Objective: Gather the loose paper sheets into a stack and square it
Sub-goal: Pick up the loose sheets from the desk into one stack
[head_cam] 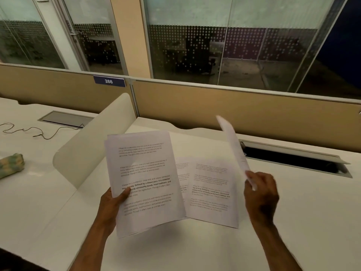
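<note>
My left hand (115,202) grips a small stack of printed sheets (144,182) by its left edge, thumb on top, holding it tilted above the white desk (293,212). My right hand (260,194) pinches one single sheet (233,147) at its lower end; that sheet stands nearly edge-on and is blurred. Two printed sheets lie flat on the desk between my hands: one sheet (212,190) fully visible, the other sheet (182,173) mostly hidden under the held stack.
A curved white divider (93,145) rises at the desk's left. An open cable slot (293,160) runs along the back right. On the neighbouring desk lie a thin cable (39,132), a closed cable hatch (66,118) and a green patterned bundle (11,165). A tan partition (214,108) backs the desk.
</note>
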The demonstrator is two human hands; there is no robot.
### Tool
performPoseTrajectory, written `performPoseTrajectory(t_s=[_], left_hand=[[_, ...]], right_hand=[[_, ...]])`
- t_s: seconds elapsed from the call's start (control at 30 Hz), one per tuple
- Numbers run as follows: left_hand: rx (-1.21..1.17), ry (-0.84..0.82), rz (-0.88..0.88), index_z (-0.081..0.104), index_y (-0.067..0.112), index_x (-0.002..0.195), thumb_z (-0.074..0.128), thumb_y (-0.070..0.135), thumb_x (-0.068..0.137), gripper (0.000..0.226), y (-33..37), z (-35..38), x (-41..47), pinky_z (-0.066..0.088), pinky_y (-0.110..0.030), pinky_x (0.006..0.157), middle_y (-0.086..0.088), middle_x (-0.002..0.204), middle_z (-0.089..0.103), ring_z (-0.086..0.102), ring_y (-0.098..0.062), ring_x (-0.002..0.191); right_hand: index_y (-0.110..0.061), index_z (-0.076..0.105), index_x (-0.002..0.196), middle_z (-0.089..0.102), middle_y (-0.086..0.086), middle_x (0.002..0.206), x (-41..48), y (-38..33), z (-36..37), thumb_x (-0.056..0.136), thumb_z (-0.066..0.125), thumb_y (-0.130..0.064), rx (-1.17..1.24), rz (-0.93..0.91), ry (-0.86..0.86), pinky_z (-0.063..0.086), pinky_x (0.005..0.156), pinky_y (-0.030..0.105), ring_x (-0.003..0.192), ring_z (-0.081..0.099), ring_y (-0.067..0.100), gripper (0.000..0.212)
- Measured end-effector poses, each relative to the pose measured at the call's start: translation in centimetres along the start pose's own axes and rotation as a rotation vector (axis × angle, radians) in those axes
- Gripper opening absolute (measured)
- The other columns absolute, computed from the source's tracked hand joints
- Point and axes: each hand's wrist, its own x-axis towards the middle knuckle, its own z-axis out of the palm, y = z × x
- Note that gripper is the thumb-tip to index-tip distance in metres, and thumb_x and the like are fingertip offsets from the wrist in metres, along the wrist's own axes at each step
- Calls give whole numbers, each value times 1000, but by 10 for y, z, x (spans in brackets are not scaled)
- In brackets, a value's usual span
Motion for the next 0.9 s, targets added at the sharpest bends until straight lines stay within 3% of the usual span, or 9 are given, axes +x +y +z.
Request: performPoseTrajectory(t_s=[0.13, 0.23, 0.33, 0.4, 0.47, 0.53, 0.63, 0.77, 0.9], left_hand=[[3, -22, -4, 67, 15, 122, 76, 23, 79, 45, -1, -2, 4, 66, -51, 72, -15, 112, 79, 77, -40, 96], [10, -30, -6, 66, 14, 123, 75, 23, 79, 46, -2, -3, 6, 66, -49, 72, -15, 112, 79, 78, -39, 95], [20, -33, -11, 67, 16, 120, 75, 24, 79, 43, -4, -3, 7, 65, -50, 72, -15, 110, 80, 78, -40, 94], [20, -32, -14, 67, 18, 118, 75, 25, 78, 41, -5, -3, 8, 65, -52, 71, -15, 109, 80, 78, -41, 93], [23, -31, -17, 67, 18, 117, 75, 25, 78, 40, -6, -4, 9, 65, -51, 70, -15, 108, 80, 78, -41, 92], [22, -31, -20, 67, 17, 117, 75, 25, 78, 40, -6, -5, 10, 66, -50, 68, -15, 107, 80, 78, -40, 90], [21, -20, -20, 68, 19, 115, 75, 26, 77, 39, -6, -8, 11, 66, -48, 64, -13, 104, 81, 79, -39, 87], [22, -13, -21, 68, 19, 115, 74, 25, 78, 38, -7, -16, 13, 65, -48, 63, -14, 104, 81, 79, -39, 87], [14, -5, -28, 68, 16, 116, 74, 22, 79, 37, -5, -22, 15, 66, -47, 63, -15, 105, 81, 79, -40, 88]], right_hand=[[-1, 79, 98, 71, 20, 83, -50, -9, 20, 62, 88, 5, -219, -233, -233, 60, 57, 40, 68, 68, 36, 37], [-2, 81, 86, 67, 16, 68, -82, -12, 34, 52, 92, 8, -304, -257, -438, 53, 40, 37, 52, 63, 33, 38], [-7, 78, 74, 61, 12, 62, -105, -15, 43, 44, 96, 1, -388, -226, -646, 49, 36, 36, 47, 60, 29, 36], [-9, 77, 96, 66, 12, 85, -114, -16, 50, 65, 91, -27, -349, -108, -869, 58, 56, 41, 70, 68, 29, 38], [-14, 61, 133, 61, 9, 124, -114, -9, 58, 89, 58, -61, -216, 214, -1018, 53, 93, 39, 112, 63, 27, 65], [-15, 56, 140, 59, 10, 135, -98, 0, 60, 90, 43, -72, -19, 498, -959, 47, 105, 38, 126, 57, 28, 77], [-9, 58, 137, 57, 17, 134, -59, 28, 65, 94, 48, -60, -68, 631, -753, 50, 102, 47, 122, 56, 35, 67], [-7, 43, 140, 44, 20, 136, -31, 57, 70, 87, 69, -49, -353, 716, -878, 44, 102, 52, 126, 45, 39, 72], [-7, 45, 140, 54, 21, 138, -20, 73, 77, 81, 80, -33, -232, 923, -908, 39, 107, 53, 128, 48, 42, 74]])
